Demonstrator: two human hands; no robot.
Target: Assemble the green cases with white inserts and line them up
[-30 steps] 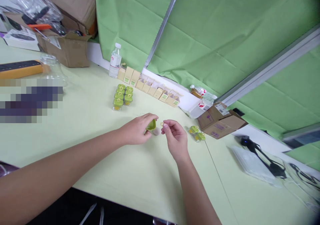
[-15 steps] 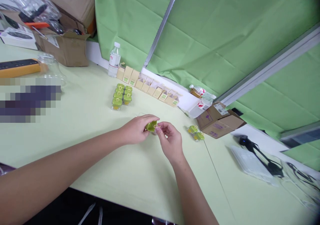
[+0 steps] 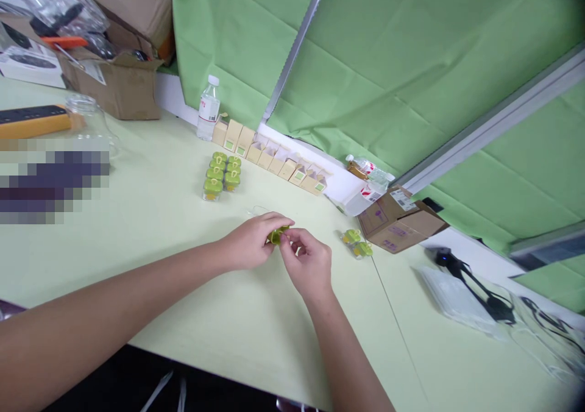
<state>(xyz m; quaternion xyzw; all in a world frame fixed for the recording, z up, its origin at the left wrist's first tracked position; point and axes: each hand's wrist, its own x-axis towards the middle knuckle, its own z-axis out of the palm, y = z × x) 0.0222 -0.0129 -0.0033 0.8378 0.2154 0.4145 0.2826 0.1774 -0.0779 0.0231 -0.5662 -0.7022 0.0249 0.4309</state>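
My left hand (image 3: 250,241) is closed round a small green lid (image 3: 276,235), held above the middle of the table. From the other side my right hand (image 3: 307,259) pinches the lid's near edge between thumb and fingers; whatever small part lies under those fingertips is hidden. Just behind my left hand lies a clear plastic piece (image 3: 258,209), partly covered. Several small clear jars with green lids (image 3: 212,186) stand in two columns to the left. Two more such jars (image 3: 362,250) are to the right of my hands.
A row of small cream cartons (image 3: 267,155) lines the table's back edge, with a water bottle (image 3: 208,108) at its left end. At right are a cardboard box (image 3: 397,220) and a clear plastic bag (image 3: 457,299). A power strip (image 3: 34,121) lies at far left.
The green lid has tilted, so less of its inside shows. My right fingers have shifted slightly left, closer against the lid. The jars and cartons stay where they were.
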